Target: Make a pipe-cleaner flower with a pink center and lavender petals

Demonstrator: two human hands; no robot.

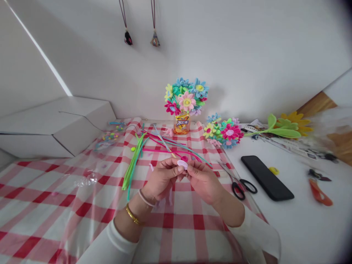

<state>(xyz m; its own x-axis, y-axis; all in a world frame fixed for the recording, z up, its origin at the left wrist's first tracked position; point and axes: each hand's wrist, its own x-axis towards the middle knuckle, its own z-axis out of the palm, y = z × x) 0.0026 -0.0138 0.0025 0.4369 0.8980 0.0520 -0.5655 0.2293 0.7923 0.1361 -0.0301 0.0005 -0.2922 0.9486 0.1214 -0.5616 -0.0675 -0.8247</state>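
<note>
Over the checked cloth, my left hand (pixel 165 175) and my right hand (pixel 202 180) meet with fingertips pinched. Between them is a small pale lilac oval piece (pixel 182 164), its face turned up toward me. Lilac strips (pixel 170 197) show below and beside my left hand; whether they join the oval is hidden. Just beyond my hands lie loose pink pipe cleaners (pixel 159 150). Green pipe cleaners (pixel 134 161) lie in a bundle to the left. Scissors (pixel 238 185) with black handles rest to the right of my right hand, blades partly spread.
Fuzzy flowers (pixel 187 99) stand in an orange drink cup (pixel 181 125) at the back. A second bunch (pixel 224 132) lies to its right. A black phone (pixel 266 178) is at the right. A white box (pixel 55 123) sits at the left, near small coloured pom-poms (pixel 110 136).
</note>
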